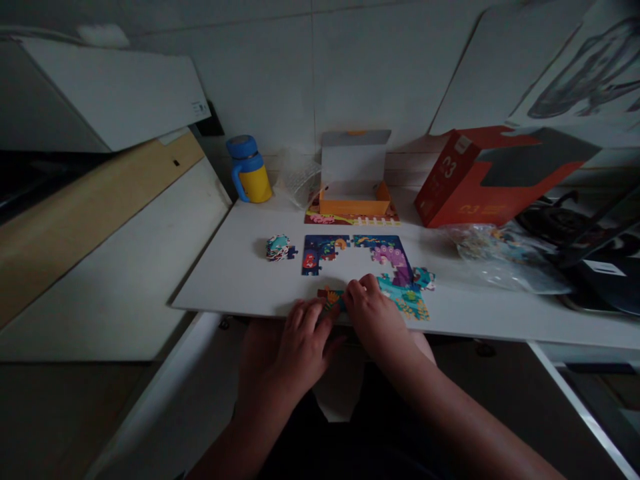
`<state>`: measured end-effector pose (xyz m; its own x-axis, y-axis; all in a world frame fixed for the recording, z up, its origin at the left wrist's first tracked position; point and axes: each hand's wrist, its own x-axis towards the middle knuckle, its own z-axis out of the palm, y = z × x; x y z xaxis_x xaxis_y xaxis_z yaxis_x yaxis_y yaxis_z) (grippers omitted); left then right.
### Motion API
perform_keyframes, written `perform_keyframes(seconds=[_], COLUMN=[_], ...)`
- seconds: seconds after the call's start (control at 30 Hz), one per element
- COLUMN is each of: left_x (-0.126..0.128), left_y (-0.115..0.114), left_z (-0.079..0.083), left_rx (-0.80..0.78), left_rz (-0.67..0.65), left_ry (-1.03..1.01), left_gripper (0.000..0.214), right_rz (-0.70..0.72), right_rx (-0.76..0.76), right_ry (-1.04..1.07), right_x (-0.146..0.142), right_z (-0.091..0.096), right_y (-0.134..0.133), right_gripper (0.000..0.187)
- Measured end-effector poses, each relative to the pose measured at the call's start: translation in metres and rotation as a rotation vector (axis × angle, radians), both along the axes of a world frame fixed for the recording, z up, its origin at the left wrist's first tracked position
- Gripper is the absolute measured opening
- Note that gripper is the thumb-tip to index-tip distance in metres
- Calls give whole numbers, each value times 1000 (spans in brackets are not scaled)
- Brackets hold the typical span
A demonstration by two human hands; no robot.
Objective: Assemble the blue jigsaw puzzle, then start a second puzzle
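Note:
A partly joined jigsaw puzzle lies on the white table, its joined pieces forming a frame around a bare middle. By the table's front edge, my left hand has its fingers curled at a jigsaw piece with an orange plant on it. My right hand is closed, with its fingertips pinched down on the teal end of this front row; what lies beneath them is hidden. To the right of that hand is a joined teal section. A stack of loose pieces sits left of the puzzle.
Behind the puzzle stands an open orange box on a printed sheet. A blue and yellow flask and a clear plastic container are at the back left. On the right are a red box and a plastic bag.

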<state>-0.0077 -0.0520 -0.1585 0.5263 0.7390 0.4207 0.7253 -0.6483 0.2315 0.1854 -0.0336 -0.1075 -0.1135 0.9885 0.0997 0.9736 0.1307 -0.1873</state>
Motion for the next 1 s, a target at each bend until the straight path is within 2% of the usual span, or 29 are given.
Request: perform_keyframes(seconds=[0.13, 0.23, 0.33, 0.43, 0.5, 0.57, 0.63, 0.7, 0.83, 1.0], left_x=[2, -6, -24, -48, -62, -75, -83, -89, -93, -92], left_y=[-2, 11, 46, 95, 129, 158, 181, 196, 207, 203], left_z=[13, 28, 43, 50, 48, 41, 30, 19, 5, 4], left_rx=[-10, -46, 47, 122, 101, -1, -96, -151, -214, -225], left_rz=[16, 3, 83, 223, 280, 316, 330, 325, 328, 333], left_ry=[25, -57, -240, -294, -332, -430, -511, -544, -613, -638], left_gripper=[50, 38, 32, 32, 39, 46, 54, 53, 48, 49], right_rz=[-19, 0, -11, -68, -72, -64, -58, -61, -64, -60], right_rx=[-12, 23, 54, 102, 140, 179, 211, 234, 265, 297], right_ry=[-64, -88, -72, -1, 29, 46, 65, 79, 92, 100], right_x=[-2, -3, -2, -1, 0, 1, 1, 1, 1, 1], right_z=[-7, -10, -15, -20, -23, -26, -29, -31, -34, -36], right_y=[-4, -6, -6, -4, -3, -3, -3, -3, -3, -4], right_gripper=[18, 17, 16, 17, 17, 17, 17, 17, 15, 15])
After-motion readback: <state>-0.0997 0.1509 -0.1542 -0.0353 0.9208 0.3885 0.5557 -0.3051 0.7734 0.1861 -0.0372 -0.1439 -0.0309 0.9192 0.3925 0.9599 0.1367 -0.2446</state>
